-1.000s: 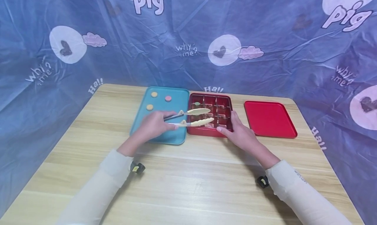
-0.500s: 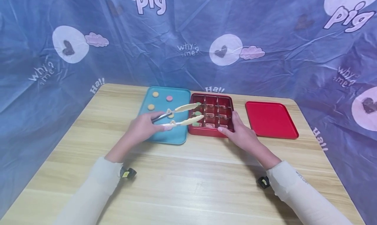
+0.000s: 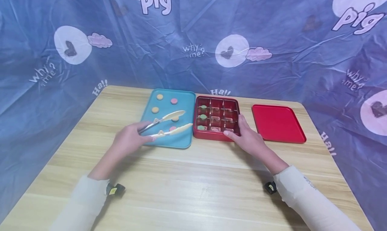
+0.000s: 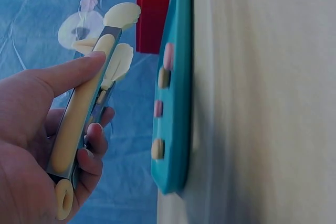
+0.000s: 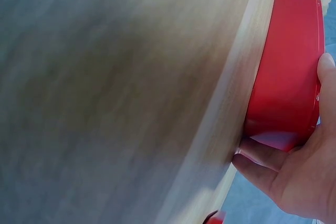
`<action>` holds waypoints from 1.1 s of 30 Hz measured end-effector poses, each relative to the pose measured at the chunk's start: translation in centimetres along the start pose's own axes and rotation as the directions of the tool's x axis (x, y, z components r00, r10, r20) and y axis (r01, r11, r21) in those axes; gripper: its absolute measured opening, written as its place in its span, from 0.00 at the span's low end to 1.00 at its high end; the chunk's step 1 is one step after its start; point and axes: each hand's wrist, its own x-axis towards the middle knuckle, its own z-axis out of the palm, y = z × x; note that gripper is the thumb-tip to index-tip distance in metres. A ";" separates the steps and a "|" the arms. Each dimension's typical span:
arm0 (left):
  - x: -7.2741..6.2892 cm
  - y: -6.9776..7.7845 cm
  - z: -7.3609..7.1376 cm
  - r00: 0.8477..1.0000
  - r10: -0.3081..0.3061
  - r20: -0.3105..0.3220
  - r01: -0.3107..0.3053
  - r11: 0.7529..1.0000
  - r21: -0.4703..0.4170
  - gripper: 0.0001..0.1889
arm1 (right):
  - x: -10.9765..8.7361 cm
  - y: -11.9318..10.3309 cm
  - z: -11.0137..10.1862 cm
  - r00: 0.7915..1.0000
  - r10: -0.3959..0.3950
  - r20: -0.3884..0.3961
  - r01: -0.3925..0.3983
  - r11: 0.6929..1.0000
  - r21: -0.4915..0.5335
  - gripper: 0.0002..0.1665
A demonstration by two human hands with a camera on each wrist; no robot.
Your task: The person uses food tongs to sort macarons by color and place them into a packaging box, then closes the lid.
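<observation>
My left hand [image 3: 129,137] grips a pair of tongs [image 4: 79,108] with cream scalloped tips. The tongs are spread, nothing between their tips, over the right part of a teal tray [image 3: 145,115]. On that tray lie several small round macaron-like pieces, among them a pink one [image 3: 174,101] and a yellow one [image 3: 159,97]. My right hand [image 3: 249,137] holds the front right corner of a red box [image 5: 289,66], thumb on the rim and fingers along the side. Clear dividers split the box into compartments; a green piece [image 3: 203,116] sits in its left column, with others before and behind it.
A flat red lid [image 3: 278,123] lies to the right of the box. The teal tray stands right beside the box's left side. Behind the wooden table [image 3: 193,184] hangs a blue printed cloth [image 3: 169,63].
My left hand has drawn the spread tongs leftward and toward me, from above the box to above the tray. The green pieces in the left column are uncovered. My right hand stays on the box.
</observation>
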 end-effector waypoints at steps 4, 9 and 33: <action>-0.5 -1.0 -0.2 1.000 -0.012 -0.010 0.012 1.000 0.020 0.42 | 0.0 0.0 0.1 1.000 0.000 0.001 0.000 1.000 0.005 0.67; -0.9 -1.9 -0.1 1.000 -0.003 -0.020 0.004 0.999 0.047 0.43 | 0.1 0.0 0.2 1.000 -0.002 -0.003 0.002 1.000 0.008 0.68; -2.6 -4.4 -0.4 0.998 -0.054 -0.012 0.055 0.992 0.113 0.40 | -0.1 -0.2 0.1 1.000 -0.005 -0.008 0.005 1.000 0.011 0.67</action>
